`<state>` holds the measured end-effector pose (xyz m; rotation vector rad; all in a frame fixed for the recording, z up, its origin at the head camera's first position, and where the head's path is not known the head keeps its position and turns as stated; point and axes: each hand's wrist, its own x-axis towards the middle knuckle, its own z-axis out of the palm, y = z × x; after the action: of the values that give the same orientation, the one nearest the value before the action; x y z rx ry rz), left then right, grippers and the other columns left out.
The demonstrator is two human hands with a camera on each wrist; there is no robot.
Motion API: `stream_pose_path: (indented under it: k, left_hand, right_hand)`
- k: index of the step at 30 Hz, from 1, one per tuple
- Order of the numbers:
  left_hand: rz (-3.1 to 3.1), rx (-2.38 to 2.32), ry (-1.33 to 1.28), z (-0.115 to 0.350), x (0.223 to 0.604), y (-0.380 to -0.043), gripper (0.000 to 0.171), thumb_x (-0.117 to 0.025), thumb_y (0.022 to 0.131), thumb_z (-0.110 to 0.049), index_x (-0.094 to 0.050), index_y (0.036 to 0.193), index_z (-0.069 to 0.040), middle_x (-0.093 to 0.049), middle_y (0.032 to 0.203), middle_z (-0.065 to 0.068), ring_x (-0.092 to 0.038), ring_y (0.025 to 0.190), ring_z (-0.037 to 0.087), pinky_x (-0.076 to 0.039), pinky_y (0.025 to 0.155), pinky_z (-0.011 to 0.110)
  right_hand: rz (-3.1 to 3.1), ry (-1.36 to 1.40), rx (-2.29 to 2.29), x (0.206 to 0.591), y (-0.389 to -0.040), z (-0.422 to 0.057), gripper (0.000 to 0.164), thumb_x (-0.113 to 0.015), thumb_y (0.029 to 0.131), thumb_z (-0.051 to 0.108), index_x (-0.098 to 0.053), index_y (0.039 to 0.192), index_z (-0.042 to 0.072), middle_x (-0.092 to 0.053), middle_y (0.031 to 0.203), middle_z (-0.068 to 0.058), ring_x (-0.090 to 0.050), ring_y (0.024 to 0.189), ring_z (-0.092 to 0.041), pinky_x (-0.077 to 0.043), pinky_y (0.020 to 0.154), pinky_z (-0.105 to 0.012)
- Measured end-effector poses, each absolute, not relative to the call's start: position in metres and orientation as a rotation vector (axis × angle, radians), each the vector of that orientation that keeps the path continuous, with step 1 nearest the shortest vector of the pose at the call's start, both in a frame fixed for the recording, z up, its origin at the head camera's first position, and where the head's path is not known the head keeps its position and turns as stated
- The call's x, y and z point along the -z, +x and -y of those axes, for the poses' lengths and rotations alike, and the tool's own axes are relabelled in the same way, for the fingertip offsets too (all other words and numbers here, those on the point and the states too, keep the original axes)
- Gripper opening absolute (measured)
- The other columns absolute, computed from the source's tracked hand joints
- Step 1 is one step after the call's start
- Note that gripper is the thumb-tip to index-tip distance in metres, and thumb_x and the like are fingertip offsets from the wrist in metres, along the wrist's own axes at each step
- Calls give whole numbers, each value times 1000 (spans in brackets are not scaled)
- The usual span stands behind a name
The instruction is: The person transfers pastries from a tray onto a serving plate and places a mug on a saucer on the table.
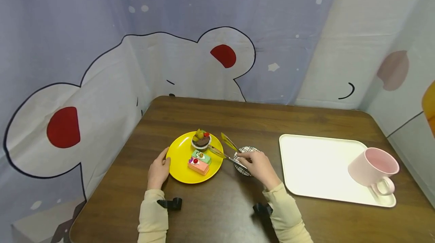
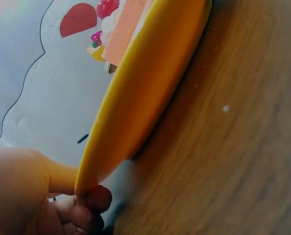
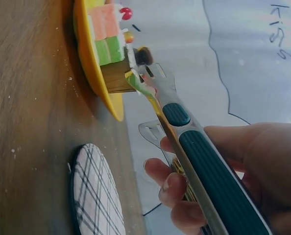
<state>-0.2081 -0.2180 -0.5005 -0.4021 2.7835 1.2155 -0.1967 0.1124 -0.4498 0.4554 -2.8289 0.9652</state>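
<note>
On the left, my left hand (image 1: pixel 159 169) pinches the rim of a round yellow plate (image 1: pixel 178 161), thumb above and fingertips (image 2: pixel 99 197) under the edge. The plate bears a chocolate dessert in a small cup (image 1: pixel 201 141) with fruit on top, a green cake slice (image 1: pixel 202 157) and a pink cake slice (image 1: pixel 199 166). My right hand (image 1: pixel 258 165) grips metal tongs with teal ribbed grips (image 3: pixel 211 181). Their two arms are spread apart; one tip is close beside the dessert cup, the other points past the plate's right edge.
Below the tongs lies a round plaid coaster (image 1: pixel 250 149), partly hidden by my right hand. A white tray (image 1: pixel 316 167) stands to the right with a pink mug (image 1: pixel 368 167) on its right end. Behind the wooden table (image 1: pixel 217 212) hangs a printed curtain (image 1: pixel 163 5).
</note>
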Motion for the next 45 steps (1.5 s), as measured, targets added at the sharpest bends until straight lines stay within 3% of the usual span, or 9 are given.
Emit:
stream_pose_path:
  k: [9,14,19,23,28,31,39,41,45]
  left_hand:
    - [-2790,-1209,-396,219,501,-208,50,-38,103,-21,-31,152,-14,-50,139,29,-51,127,45,-39,103,61]
    - [-2805,-1194,-388,218,501,-208,50,-38,103,-21,-32,152,-14,-53,137,28,-53,124,45,-41,101,61]
    - [-2797,-1204,-386,217,502,-208,50,-38,103,-22,-31,152,-15,-51,138,28,-52,125,45,-40,102,61]
    - [-2796,-1213,-386,217,502,-208,50,-38,103,-22,-31,152,-14,-51,139,28,-51,126,45,-40,102,61]
    - [-2802,-1208,-383,218,501,-207,50,-38,103,-21,-31,152,-14,-52,137,29,-52,125,45,-41,101,61]
    - [-2798,-1205,-385,219,501,-207,50,-38,103,-21,-31,152,-14,-50,139,29,-50,127,46,-39,103,61]
    - [-2797,-1196,-399,219,501,-207,50,-38,103,-22,-31,152,-15,-48,141,28,-48,129,45,-37,105,62]
    - [-2800,-1191,-399,219,501,-208,50,-38,103,-22,-31,152,-15,-49,140,28,-48,129,46,-37,105,62]
    - [-2805,-1183,-395,218,501,-207,50,-38,103,-22,-32,152,-14,-50,139,28,-49,128,46,-37,104,62]
  right_hand:
    - [2836,327,-1070,441,-186,-127,26,-67,89,26,-76,106,8,-75,107,-10,-69,105,-31,-52,91,-46]
    - [2829,299,-1087,441,-181,-138,32,-72,86,29,-75,109,6,-76,101,-13,-68,82,-22,-52,76,-35]
    - [2819,247,-1067,444,-174,-153,32,-75,82,26,-75,107,5,-72,80,-9,-49,61,-8,-42,60,-24]
    - [2836,191,-1027,447,-168,-170,33,-74,83,27,-75,108,6,-65,69,-6,-37,54,-7,-35,55,-22]
    - [2822,93,-986,451,-158,-194,31,-74,84,28,-75,108,8,-74,87,-10,-43,59,-9,-39,57,-23]
    - [2818,44,-961,451,-152,-206,31,-73,85,30,-75,107,8,-75,89,-12,-52,66,-12,-44,61,-27]
    - [2806,-69,-916,453,-144,-231,38,-71,86,33,-73,111,5,-74,100,-19,-67,86,-28,-53,78,-49]
    - [2804,-85,-910,455,-141,-236,39,-72,85,34,-73,112,5,-74,98,-18,-68,86,-29,-53,77,-48]
    - [2797,-112,-863,460,-137,-245,39,-76,82,33,-74,109,5,-73,81,-9,-60,72,-19,-48,66,-36]
